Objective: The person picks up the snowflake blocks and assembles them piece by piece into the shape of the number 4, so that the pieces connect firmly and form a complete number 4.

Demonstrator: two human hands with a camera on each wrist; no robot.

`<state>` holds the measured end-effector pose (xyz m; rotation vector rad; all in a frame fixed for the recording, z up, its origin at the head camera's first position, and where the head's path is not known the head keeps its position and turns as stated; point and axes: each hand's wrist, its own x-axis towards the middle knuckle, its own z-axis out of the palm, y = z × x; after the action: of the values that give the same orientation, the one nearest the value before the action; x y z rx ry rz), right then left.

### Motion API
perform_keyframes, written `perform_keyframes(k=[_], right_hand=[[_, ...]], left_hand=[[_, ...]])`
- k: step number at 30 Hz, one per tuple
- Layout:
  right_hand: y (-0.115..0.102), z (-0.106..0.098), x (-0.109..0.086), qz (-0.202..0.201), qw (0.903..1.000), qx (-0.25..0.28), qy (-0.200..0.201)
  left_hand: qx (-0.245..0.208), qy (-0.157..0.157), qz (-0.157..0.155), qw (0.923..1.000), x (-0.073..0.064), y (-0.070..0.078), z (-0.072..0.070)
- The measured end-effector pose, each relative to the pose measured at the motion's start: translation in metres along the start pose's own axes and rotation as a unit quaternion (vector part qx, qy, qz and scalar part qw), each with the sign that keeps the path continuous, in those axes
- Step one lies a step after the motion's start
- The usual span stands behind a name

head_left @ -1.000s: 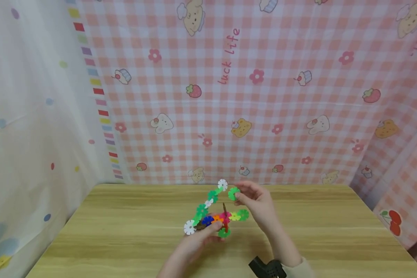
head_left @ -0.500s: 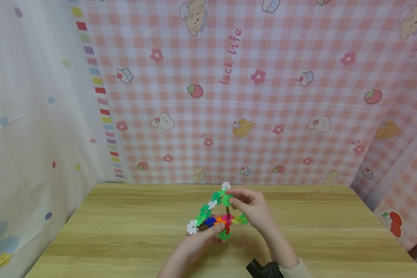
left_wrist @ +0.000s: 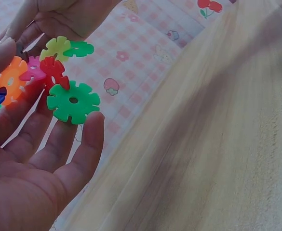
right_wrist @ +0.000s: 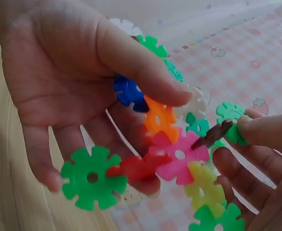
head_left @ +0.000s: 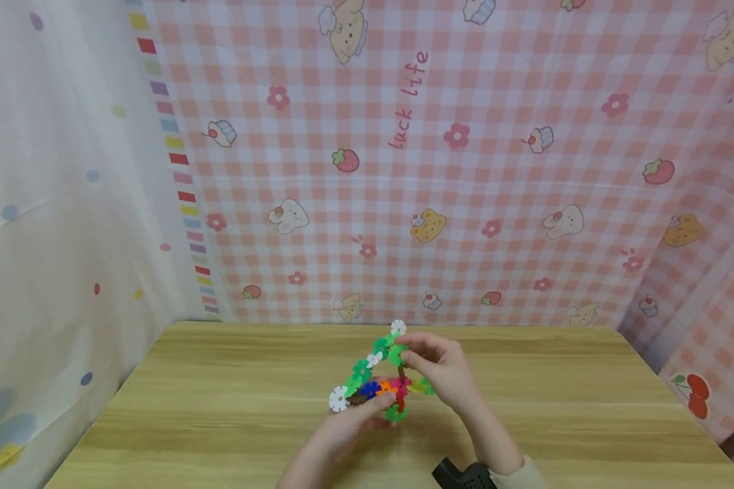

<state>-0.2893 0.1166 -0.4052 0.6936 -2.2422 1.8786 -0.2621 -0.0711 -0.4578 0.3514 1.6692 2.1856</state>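
Note:
My left hand [head_left: 348,426] holds a built shape of linked snowflake discs, its thumb over the orange disc [right_wrist: 161,119] and its fingers spread beneath. Joined to the orange one are a blue disc [right_wrist: 130,92] and a pink disc [right_wrist: 181,155]. From the pink disc branch a red disc [right_wrist: 140,167], a yellow disc [right_wrist: 205,187] and a brown disc [right_wrist: 213,134]. Between thumb and fingers, my right hand [head_left: 443,367] pinches a light green disc [right_wrist: 230,114], its edge meeting the brown disc's tip. A chain of green and white discs [head_left: 362,371] slants up behind.
Both hands work above a wood-grain table [head_left: 220,401]. A pink checked cloth [head_left: 495,183] hangs along its back edge, and a pale dotted cloth [head_left: 73,244] hangs at the left. A black device [head_left: 465,474] sits by the right wrist.
Over the last second my right hand has moved left and slightly down, bringing the light green disc from apart to the brown disc's tip. The left hand keeps its hold on the linked discs.

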Motion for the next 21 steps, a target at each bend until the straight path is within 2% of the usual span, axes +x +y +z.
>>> perform_keyframes(k=[3, 7, 12, 15, 21], right_hand=[[0.002, 0.000, -0.002, -0.026, 0.9989, -0.039, 0.000], [0.003, 0.000, -0.003, -0.077, 0.9922, -0.098, -0.002], [0.006, -0.004, -0.002, -0.132, 0.9832, -0.120, -0.039], [0.008, -0.008, -0.001, -0.135, 0.9806, -0.121, -0.075], [0.007, -0.010, -0.002, -0.081, 0.9824, -0.081, -0.147]], left_hand=[[0.006, -0.004, -0.003, 1.0000, 0.000, 0.000, 0.000], [0.015, -0.007, -0.010, 0.9998, 0.000, 0.001, 0.000], [0.005, -0.001, -0.009, 0.9999, 0.000, 0.003, 0.000], [0.015, -0.005, -0.010, 0.9998, -0.001, 0.004, 0.000], [0.027, -0.016, -0.019, 0.9993, -0.002, 0.006, -0.001]])
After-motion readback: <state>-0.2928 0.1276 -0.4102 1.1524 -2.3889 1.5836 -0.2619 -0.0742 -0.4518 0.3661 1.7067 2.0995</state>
